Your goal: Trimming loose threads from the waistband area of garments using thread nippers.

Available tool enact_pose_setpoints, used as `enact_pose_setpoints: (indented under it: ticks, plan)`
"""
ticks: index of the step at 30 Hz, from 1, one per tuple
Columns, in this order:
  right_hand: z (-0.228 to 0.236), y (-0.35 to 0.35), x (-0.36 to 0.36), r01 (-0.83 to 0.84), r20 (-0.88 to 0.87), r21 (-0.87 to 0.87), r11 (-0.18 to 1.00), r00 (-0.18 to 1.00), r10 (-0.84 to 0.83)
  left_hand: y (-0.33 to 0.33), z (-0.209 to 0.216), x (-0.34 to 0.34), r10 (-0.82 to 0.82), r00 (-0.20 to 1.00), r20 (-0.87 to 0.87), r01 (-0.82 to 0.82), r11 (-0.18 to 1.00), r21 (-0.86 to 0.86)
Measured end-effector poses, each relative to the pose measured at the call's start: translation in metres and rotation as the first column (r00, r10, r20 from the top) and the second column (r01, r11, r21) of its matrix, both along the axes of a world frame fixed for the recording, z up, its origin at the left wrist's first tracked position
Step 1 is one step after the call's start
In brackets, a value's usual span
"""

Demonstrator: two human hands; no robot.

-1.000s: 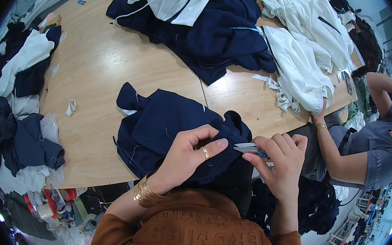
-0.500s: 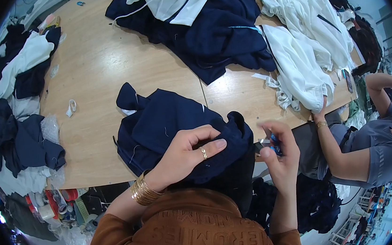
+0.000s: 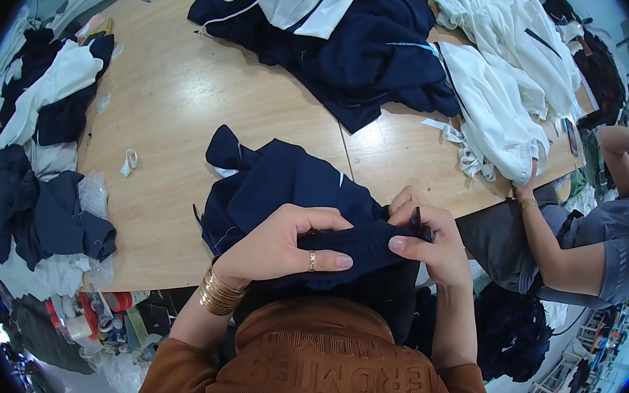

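Observation:
A navy blue garment (image 3: 282, 177) lies bunched on the table's near edge. My left hand (image 3: 289, 246) is closed on its near edge, thumb on top and fingers behind the cloth. Opposite it, my right hand (image 3: 428, 240) pinches the same edge, so a gathered band of cloth stretches between both hands. Tucked in the right hand is a small dark tool (image 3: 418, 221), seemingly thread snips; the fingers cover most of it. A few pale loose threads show on the navy cloth.
Beyond lies a heap of navy and white garments (image 3: 362, 63); white garments (image 3: 502, 95) spread to the right. A co-worker (image 3: 569, 248) at the right touches the white cloth. More clothes (image 3: 43, 207) line the left edge, near a small white strip (image 3: 129, 163) on the wooden table (image 3: 155, 113).
My right hand has come from beside the garment onto its edge and pinches it, the small tool still in hand. The gathered edge is now drawn straighter between both hands.

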State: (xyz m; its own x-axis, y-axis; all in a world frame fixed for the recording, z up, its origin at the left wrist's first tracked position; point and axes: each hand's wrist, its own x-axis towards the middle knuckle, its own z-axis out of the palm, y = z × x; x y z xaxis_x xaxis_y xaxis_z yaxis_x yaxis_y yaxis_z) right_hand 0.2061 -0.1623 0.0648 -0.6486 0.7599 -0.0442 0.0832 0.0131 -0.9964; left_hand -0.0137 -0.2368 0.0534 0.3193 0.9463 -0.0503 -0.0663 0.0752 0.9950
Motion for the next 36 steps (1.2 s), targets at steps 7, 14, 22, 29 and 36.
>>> enact_pose_setpoints:
  ticks: [7,14,22,29,36]
  plan:
    - [0.003,0.001,-0.001,-0.077,-0.019,-0.266,0.961,0.997,0.074,-0.005,0.011,-0.01,-0.061,0.998,-0.023,0.061,0.998,-0.015]
    - [0.008,0.005,0.002,0.278,0.09,0.447,0.85,0.932,-0.352,-0.01,0.005,-0.042,0.447,0.636,-0.629,-0.122,0.863,0.491]
    - [-0.022,-0.001,-0.017,0.268,0.021,0.878,0.397,0.807,-0.591,-0.028,-0.019,-0.049,0.94,0.325,-0.107,-0.373,0.232,0.899]
    - [-0.018,0.011,-0.011,0.445,-0.185,0.865,0.23,0.711,-0.679,-0.044,-0.035,-0.064,0.939,0.323,-0.116,-0.281,0.212,0.936]
    - [-0.016,0.008,-0.009,0.426,-0.195,0.881,0.204,0.722,-0.663,-0.043,-0.044,-0.061,0.95,0.307,-0.057,-0.331,0.163,0.929]
